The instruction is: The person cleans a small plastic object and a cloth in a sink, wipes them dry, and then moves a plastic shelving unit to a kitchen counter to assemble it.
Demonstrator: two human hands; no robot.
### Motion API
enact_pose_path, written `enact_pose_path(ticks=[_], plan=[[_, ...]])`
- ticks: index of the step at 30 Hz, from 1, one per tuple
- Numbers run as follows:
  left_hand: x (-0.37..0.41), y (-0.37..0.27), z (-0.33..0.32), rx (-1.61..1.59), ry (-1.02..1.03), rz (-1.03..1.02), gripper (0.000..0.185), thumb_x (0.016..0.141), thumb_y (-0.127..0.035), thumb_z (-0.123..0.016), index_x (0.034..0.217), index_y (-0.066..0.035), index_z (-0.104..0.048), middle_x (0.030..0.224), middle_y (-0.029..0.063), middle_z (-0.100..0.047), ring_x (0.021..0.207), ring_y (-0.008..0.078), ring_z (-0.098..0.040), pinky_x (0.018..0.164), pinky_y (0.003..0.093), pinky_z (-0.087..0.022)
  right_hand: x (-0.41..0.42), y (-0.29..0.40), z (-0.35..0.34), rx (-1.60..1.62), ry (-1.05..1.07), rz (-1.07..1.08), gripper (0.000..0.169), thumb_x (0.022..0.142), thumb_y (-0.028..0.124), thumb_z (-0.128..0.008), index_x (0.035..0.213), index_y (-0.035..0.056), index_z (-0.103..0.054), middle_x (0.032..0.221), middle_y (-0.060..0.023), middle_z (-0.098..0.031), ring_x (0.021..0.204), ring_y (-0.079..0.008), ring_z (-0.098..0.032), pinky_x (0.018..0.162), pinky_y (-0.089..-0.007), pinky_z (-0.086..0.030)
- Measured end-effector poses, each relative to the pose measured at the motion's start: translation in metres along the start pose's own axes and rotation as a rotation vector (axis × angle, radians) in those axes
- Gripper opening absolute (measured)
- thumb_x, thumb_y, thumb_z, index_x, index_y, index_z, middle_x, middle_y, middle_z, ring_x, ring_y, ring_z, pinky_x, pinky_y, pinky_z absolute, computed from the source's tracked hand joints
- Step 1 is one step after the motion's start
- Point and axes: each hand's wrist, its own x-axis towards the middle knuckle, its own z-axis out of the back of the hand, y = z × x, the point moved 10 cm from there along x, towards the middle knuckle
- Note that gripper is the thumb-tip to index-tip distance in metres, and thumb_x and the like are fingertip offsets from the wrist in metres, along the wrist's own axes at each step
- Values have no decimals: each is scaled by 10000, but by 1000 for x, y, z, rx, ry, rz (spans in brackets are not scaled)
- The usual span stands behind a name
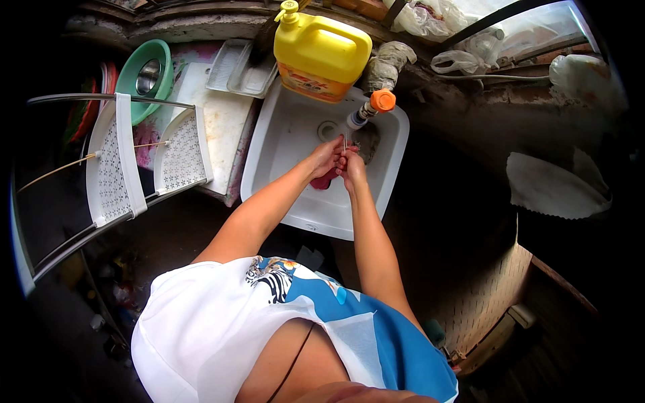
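Over a white sink basin (297, 201), my left hand (326, 157) and my right hand (352, 167) are close together, fingers curled inward. Between and below them shows a dark pink-red item (323, 180), perhaps a cloth, which both hands appear to grip; the fingers hide most of it. A thin stream of water runs onto the hands from the faucet (358, 118), which has an orange knob (382, 100). Left of the faucet is the round drain (328, 131). Something greyish (368, 143) lies in the basin just beyond my right hand.
A yellow pump jug (322, 50) stands at the basin's back edge. To the left are a white board (221, 126), clear plastic trays (237, 68) and a green basin (164, 55) holding a metal bowl (148, 77). A metal-framed rack (116, 166) stands nearer. Plastic bags (428, 17) hang at back right.
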Motion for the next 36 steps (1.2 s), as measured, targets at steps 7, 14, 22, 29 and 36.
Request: enact_pose_path(ticks=[7,14,22,29,36], plan=[[-4,-23,33,242,-259,-166,276,928,-216,-506,1106,-11,-549,986,75,-628,650,88,-538,606,227,-473,-1,46,6,-911,-279,406,275,893,237,-442,871,27,-619,649,3,-551,637,-135,-565,563,-263,-445],[-15,-27,23,467,-248,-142,191,933,-226,-502,903,-59,-590,741,-19,-549,585,46,-477,521,185,-399,17,35,-22,-198,96,236,164,891,144,-569,980,15,-616,757,-21,-596,665,-116,-574,627,-249,-463],[-22,-34,26,502,-224,-69,210,940,-236,-448,874,-73,-563,605,-70,-395,506,33,-333,446,195,-257,45,21,-16,-97,-3,66,109,867,158,-578,804,71,-590,732,-15,-595,638,-115,-557,619,-263,-453],[-34,-40,18,332,-135,-23,199,938,-194,-423,915,-33,-539,567,-61,-384,482,36,-345,433,181,-289,-34,102,-64,-1393,-116,1272,146,791,139,-600,897,39,-617,927,-126,-600,861,-318,-555,835,-407,-400],[-26,-37,21,466,-106,38,209,945,-197,-400,889,-44,-532,579,-52,-395,462,49,-350,440,176,-310,-28,96,-68,-1720,60,1123,167,805,255,-612,773,102,-669,745,-106,-629,834,-277,-599,797,-395,-427]])
